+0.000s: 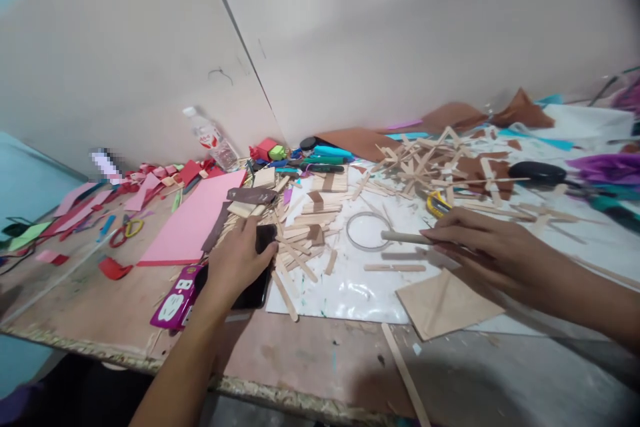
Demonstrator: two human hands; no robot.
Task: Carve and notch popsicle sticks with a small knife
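Observation:
On the right, my right hand (483, 247) pinches a wooden craft stick (405, 237) that points left, above the white sheet (345, 293). My left hand (240, 257) reaches over a black phone (257, 283), thumb apart from the fingers, its fingertips at a pile of wooden sticks (245, 209). I cannot make out anything held in it. A clear ring (369, 247), like a tape roll, lies just beyond the held stick's tip. One loose stick (395, 268) lies below it. Beneath my right hand is a square wooden piece (447, 303). A yellow cutter (438, 204) shows behind that hand.
Crossed sticks (420, 163) are heaped at the back. A plastic bottle (213, 139) leans near the wall. Pink paper (193, 220), scissors (126, 232) and a purple case (176, 300) lie left. One stick (405, 373) extends toward the front edge. A black-handled tool (537, 173) lies right.

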